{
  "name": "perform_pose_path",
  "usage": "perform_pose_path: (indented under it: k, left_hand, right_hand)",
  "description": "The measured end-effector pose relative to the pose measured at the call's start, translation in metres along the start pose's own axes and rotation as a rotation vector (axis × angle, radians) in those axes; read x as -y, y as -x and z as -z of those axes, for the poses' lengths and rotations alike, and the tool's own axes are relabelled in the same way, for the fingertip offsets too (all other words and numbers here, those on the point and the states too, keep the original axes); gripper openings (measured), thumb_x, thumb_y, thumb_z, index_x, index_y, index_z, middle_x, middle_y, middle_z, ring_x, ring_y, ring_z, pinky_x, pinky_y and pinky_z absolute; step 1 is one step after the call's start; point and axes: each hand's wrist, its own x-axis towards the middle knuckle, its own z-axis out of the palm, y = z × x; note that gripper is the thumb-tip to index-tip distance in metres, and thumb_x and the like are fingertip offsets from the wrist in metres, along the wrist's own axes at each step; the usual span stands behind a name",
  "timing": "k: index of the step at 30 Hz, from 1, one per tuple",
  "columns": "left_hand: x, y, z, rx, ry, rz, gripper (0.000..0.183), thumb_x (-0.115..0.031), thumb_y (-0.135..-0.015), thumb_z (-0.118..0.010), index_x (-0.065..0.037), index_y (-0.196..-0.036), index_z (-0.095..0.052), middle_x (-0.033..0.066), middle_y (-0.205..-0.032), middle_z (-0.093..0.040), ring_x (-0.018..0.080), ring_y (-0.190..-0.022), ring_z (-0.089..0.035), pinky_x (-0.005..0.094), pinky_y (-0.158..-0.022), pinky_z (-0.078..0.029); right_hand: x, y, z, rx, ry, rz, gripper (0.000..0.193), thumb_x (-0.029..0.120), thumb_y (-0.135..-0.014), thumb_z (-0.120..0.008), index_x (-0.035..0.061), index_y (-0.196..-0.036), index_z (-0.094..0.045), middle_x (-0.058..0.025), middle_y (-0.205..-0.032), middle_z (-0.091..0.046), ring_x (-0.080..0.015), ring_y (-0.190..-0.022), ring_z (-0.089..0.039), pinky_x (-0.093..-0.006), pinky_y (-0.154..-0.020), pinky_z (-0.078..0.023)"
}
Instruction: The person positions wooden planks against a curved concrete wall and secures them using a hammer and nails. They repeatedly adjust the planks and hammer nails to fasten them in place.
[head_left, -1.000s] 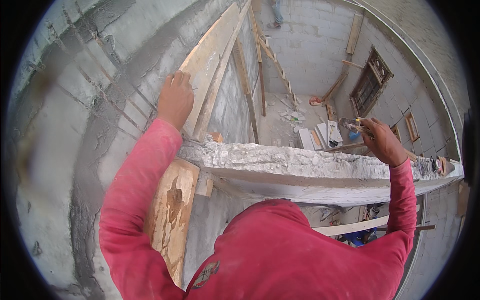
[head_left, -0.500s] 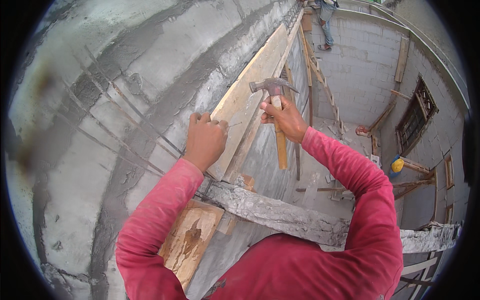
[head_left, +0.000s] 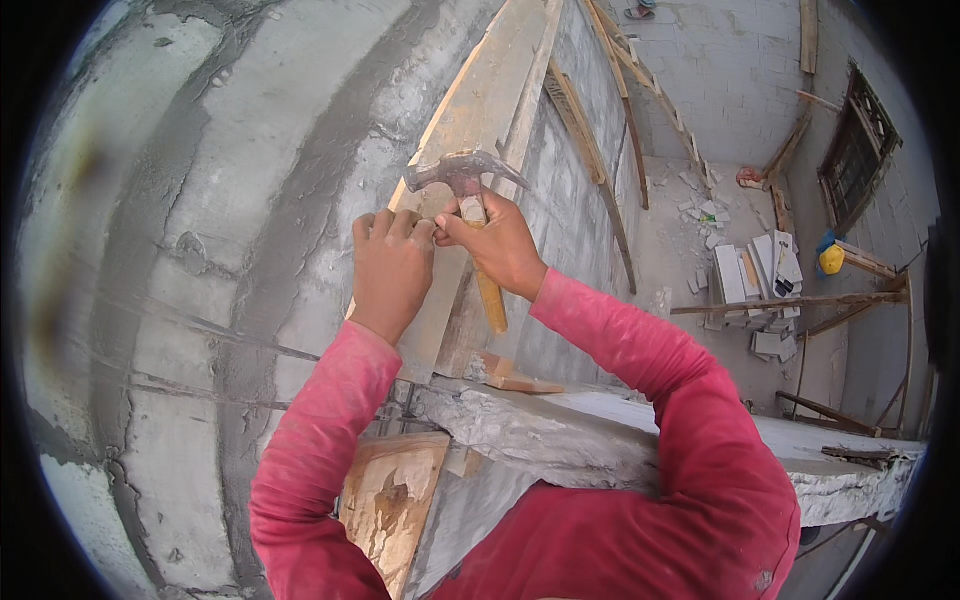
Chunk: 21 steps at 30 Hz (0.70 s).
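Note:
My right hand (head_left: 499, 243) is closed round the yellow wooden handle of a claw hammer (head_left: 462, 172), just below its worn metal head. The handle's lower end sticks out beneath the palm. Beside it, my left hand (head_left: 392, 262) is closed with bent fingers, its fingertips meeting my right thumb and forefinger. The thin nail that showed in the left fingers half a second ago is hidden between the fingertips now. Both hands are over a long wooden board (head_left: 478, 110) that runs away from me along the wall top.
Grey block masonry (head_left: 180, 420) with mortar bands and thin steel bars lies at left. A rough concrete beam (head_left: 540, 440) crosses before me. Far below right are stacked white blocks (head_left: 735, 275), wooden props (head_left: 590, 150), a yellow helmet (head_left: 831, 260) and a wooden window frame (head_left: 858, 150).
My right hand has brought the hammer left and nearer, so its fingers meet the left hand's. The view has tilted lower, showing more of the floor below.

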Motion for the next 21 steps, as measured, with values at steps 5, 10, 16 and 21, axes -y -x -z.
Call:
perform_pose_path:
  k: [5, 10, 16, 21]
  left_hand:
    - [0.003, -0.031, -0.026, 0.013, 0.115, 0.023, 0.014, -0.014, -0.092, -0.068, -0.011, -0.105, -0.072, 0.0056, -0.098, -0.073, 0.0277, -0.097, -0.065, 0.0452, -0.096, -0.042]
    - [-0.004, -0.074, -0.051, 0.124, 0.130, 0.056, 0.016, -0.018, -0.089, -0.071, -0.014, -0.104, -0.075, 0.0049, -0.102, -0.076, 0.0277, -0.100, -0.068, 0.0444, -0.099, -0.041]
    - [-0.001, -0.141, -0.107, 0.044, 0.103, -0.087, 0.014, -0.024, -0.089, -0.072, -0.017, -0.099, -0.080, 0.0041, -0.101, -0.077, 0.0254, -0.107, -0.065, 0.0445, -0.104, -0.038]
    - [0.010, -0.199, -0.163, 0.134, 0.031, -0.140, 0.017, -0.031, -0.089, -0.071, -0.023, -0.095, -0.084, 0.0014, -0.107, -0.077, 0.0243, -0.112, -0.063, 0.0458, -0.106, -0.035]
  right_hand:
    - [0.003, -0.018, 0.017, -0.084, -0.061, 0.033, 0.025, 0.007, -0.099, -0.072, -0.0045, -0.118, -0.061, -0.0091, -0.108, -0.068, -0.0164, -0.092, -0.072, -0.0322, -0.082, -0.065]
    - [0.012, -0.026, 0.065, -0.379, 0.198, 0.067, 0.050, 0.027, -0.103, -0.066, -0.0061, -0.136, -0.047, -0.0179, -0.106, -0.068, -0.0225, -0.083, -0.073, -0.0355, -0.070, -0.064]
    - [0.026, -0.042, 0.118, -0.503, 0.420, -0.178, 0.045, 0.022, -0.102, -0.057, -0.0062, -0.132, -0.037, -0.0110, -0.084, -0.058, -0.0177, -0.055, -0.059, -0.0348, -0.051, -0.052]
    - [0.059, -0.061, 0.131, -0.450, 0.057, 0.020, 0.049, 0.022, -0.100, -0.055, -0.0072, -0.135, -0.036, -0.0278, -0.101, -0.062, -0.0332, -0.079, -0.070, -0.0442, -0.065, -0.057]
